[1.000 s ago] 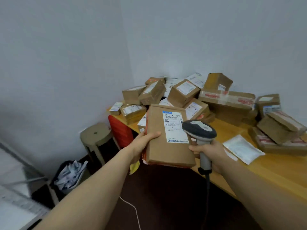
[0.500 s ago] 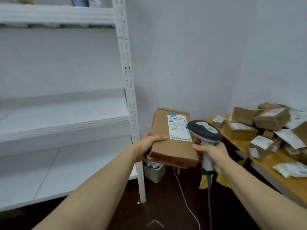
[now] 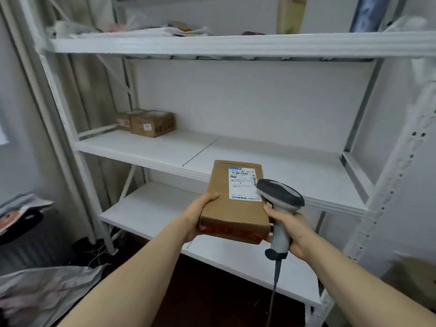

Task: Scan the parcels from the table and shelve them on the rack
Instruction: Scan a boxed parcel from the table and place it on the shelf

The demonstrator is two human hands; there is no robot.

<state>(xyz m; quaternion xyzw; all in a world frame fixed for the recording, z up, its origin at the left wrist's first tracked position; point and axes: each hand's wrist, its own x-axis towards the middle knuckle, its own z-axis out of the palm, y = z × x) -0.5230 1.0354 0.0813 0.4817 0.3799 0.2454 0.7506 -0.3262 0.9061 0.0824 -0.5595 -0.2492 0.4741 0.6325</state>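
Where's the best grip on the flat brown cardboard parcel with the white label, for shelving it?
Probably the near left edge, from the left, thumb on top, as the left hand grips it. The flat brown cardboard parcel lies label up, far end toward the white middle shelf, ready to slide in. The grey handheld scanner in the right hand crowds its right side.

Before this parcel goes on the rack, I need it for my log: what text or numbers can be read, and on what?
"501E- M1 A218", roughly: top line of the white label on the held parcel.
Barcode and small print below it: too small to read.
Red print on the parcel's near edge: blurred.
Labels on the two shelved boxes: blurred.
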